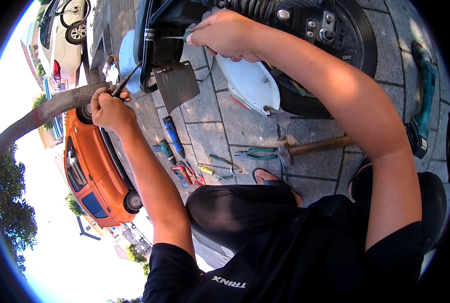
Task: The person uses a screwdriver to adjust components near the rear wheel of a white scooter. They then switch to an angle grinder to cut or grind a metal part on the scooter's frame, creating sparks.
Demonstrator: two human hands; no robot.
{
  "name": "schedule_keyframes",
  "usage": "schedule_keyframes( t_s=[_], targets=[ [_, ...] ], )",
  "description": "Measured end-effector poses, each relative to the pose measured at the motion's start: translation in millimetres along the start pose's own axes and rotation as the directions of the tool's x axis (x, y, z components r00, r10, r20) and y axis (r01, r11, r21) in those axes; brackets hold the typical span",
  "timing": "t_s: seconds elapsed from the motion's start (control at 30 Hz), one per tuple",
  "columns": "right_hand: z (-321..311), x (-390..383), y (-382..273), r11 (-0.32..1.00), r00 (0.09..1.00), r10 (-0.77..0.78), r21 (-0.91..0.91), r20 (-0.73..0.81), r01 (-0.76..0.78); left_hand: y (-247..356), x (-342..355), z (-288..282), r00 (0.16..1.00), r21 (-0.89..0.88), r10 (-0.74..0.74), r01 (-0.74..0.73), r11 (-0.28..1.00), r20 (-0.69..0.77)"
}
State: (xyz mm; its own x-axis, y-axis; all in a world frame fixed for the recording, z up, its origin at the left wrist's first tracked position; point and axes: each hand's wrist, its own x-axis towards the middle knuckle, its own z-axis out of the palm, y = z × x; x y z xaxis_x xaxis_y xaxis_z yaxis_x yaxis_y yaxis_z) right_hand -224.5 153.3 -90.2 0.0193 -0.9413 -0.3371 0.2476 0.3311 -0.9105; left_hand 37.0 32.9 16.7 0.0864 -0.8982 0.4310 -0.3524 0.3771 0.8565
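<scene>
My right hand (225, 36) is closed round the greenish handle of a screwdriver (188, 35), its thin metal shaft pointing left at the black frame (152, 43) of a motorbike. On the other side of that frame, my left hand (111, 107) grips a slim dark pointed tool (127, 81), whose tip reaches up toward the frame's edge. Its exact kind I cannot tell. A dark flat flap (177, 86) hangs below the frame, between my hands. Beneath my right forearm are the bike's rear wheel (359, 50) and a white body panel (250, 83).
On the paving lie a hammer (316, 146), pliers (256, 153), a blue power tool (172, 132), a yellow-handled screwdriver (206, 170) and several other tools. A teal power tool (426, 96) lies far right. A curved tree branch (48, 107) and an orange car (91, 166) are at left.
</scene>
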Motion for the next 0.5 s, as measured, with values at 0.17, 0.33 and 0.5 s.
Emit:
schedule_keyframes(
  t_s=[0.17,0.33,0.5],
  targets=[
    [8.5,-17.3,-4.4,0.990,1.000,0.010,0.138,-0.008,-0.009,-1.0,-0.9,-0.5,1.000,0.019,-0.001,0.002,1.000,-0.013],
    [19.3,-17.6,5.9,0.978,0.998,-0.048,0.202,-0.050,0.058,3.1,-2.5,1.5,1.000,-0.008,-0.004,0.004,1.000,0.005],
    [22.9,-18.2,6.8,0.980,0.995,-0.063,0.182,-0.081,0.077,1.4,-2.0,1.7,1.000,-0.003,0.017,-0.017,1.000,-0.010]
  ],
)
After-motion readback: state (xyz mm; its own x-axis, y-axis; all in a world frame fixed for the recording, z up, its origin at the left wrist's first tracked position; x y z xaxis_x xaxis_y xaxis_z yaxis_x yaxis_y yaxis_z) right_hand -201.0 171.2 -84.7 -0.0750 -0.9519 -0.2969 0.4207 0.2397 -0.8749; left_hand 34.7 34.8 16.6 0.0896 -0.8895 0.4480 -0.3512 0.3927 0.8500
